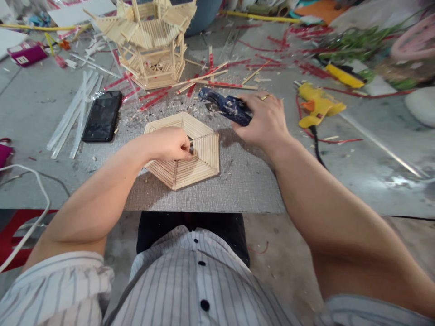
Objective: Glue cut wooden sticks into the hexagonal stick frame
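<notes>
A hexagonal panel of thin wooden sticks (207, 156), with a small opening at its middle, lies on the table in front of me. My left hand (171, 144) reaches over it from the left. Its fingers are pinched together at the central opening, and what they hold is hidden. Just right of the panel, my right hand (263, 117) grips a dark blue hand cutter (226, 106) by the handle end. The cutter's jaw end points left, above the table and beyond the panel's upper right edge.
A wooden stick pavilion model (149, 50) stands behind the panel. Loose sticks (217, 81) and red strips lie around it. A black phone (102, 116) and clear glue sticks (73, 113) are at left. At right rests a yellow glue gun (316, 105) with a black cord.
</notes>
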